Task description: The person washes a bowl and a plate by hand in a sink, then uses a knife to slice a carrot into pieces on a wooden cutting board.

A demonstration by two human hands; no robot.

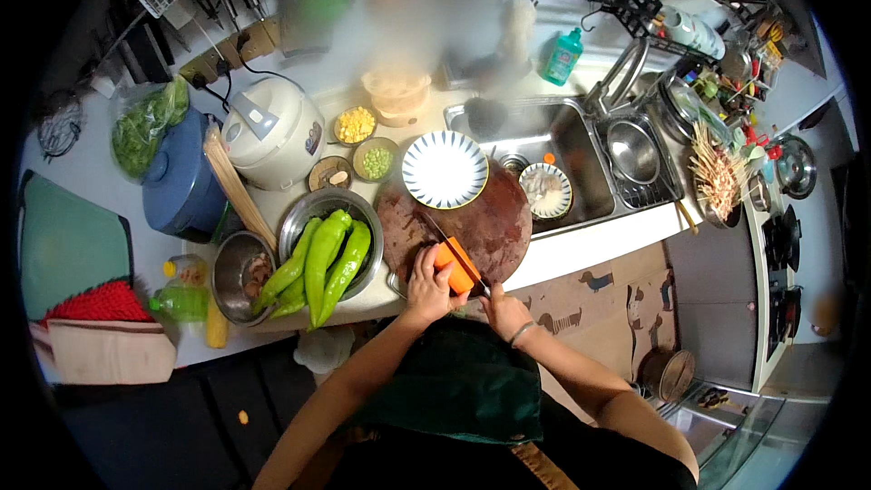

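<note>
A block of carrot [458, 265] lies near the front edge of the round brown cutting board [399, 218]. My left hand [428, 286] presses on its left side with bent fingers. In my right hand [504, 316] is the handle of a kitchen knife [439, 230], its blade slanting across the carrot toward the far left. A white plate with blue stripes [445, 170] sits at the board's far side. Left of the board stands a steel bowl [370, 209] with several long green peppers [327, 259].
Small bowls of yellow bits [355, 124] and green bits [373, 161] stand behind the peppers. A steel sink [567, 122] is at the right, with a striped bowl of pale food [547, 191] at its edge. A rice cooker [272, 132] and blue pot [177, 181] stand far left.
</note>
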